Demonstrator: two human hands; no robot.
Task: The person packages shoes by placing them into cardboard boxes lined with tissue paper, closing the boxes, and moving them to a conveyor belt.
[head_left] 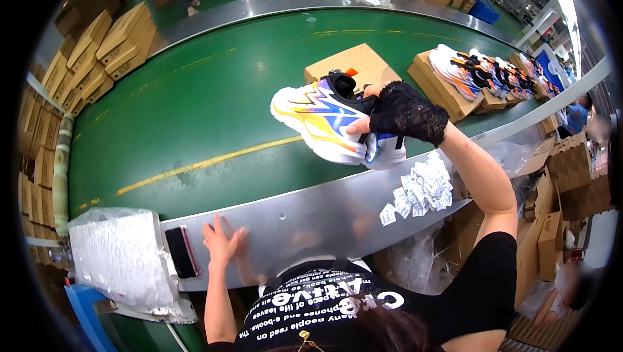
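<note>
Sneakers [328, 118], a white pair with blue, orange and yellow streaks and black collars, are held up over the green conveyor belt [195, 105] near its right half. The right hand [399, 115], in a black lace fingerless glove, has its fingers closed around the heel end of the pair, with the thumb pressed on the near side. A round tag hangs at the heels just below the hand.

The left hand [224, 243] lies flat with fingers spread on the shiny metal ledge [311, 215] at the near edge of the belt, holding nothing. Just left of it lies a dark phone [182, 252], and further left a white plastic bag [117, 254] with small printing. On the right part of the ledge sits a heap of small white paper tags [422, 189].

Just behind the held pair, a brown cardboard box [363, 63] rests on the belt. Farther right, more boxes carry a row of similar shoes [474, 69]. Stacks of flat cartons [97, 47] stand at the far left.
</note>
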